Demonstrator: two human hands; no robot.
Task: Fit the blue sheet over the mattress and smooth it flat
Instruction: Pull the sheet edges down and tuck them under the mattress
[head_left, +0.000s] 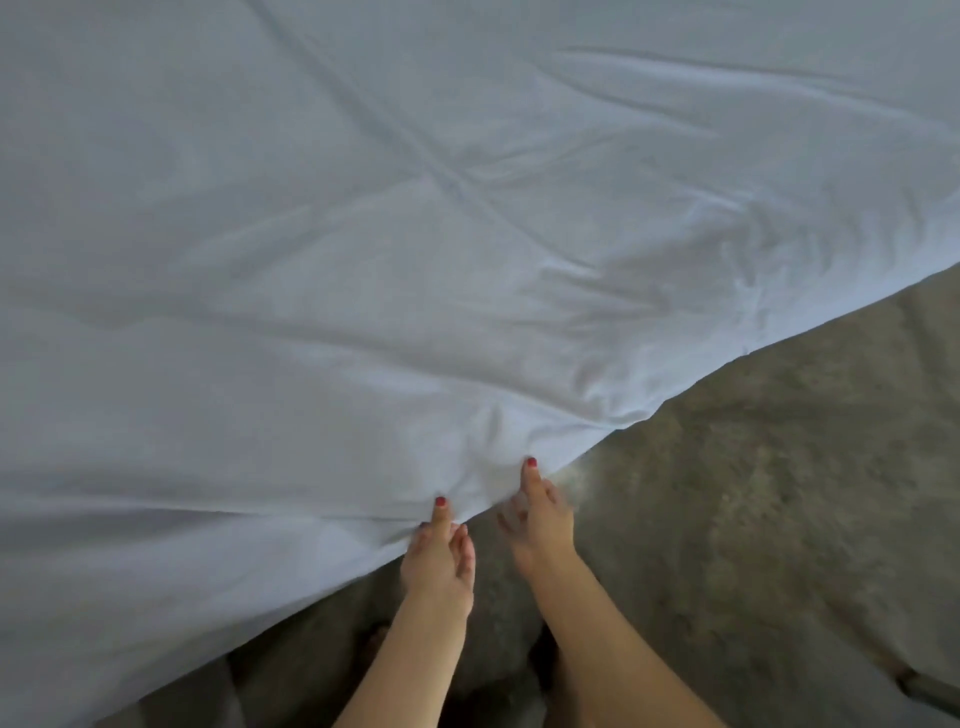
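Observation:
The pale blue sheet (363, 260) covers the mattress and fills most of the view, with long creases crossing its middle and bunched wrinkles near its right edge. Both hands are at the sheet's near edge. My left hand (439, 556) pinches the edge, thumb on top and fingers curled beneath. Just to its right, my right hand (540, 514) pinches the same edge with the thumb lying on the cloth. The mattress itself is hidden under the sheet.
Grey-brown carpet (753, 493) lies along the bed's near side, to the right and below. My feet show dimly on the floor between my forearms.

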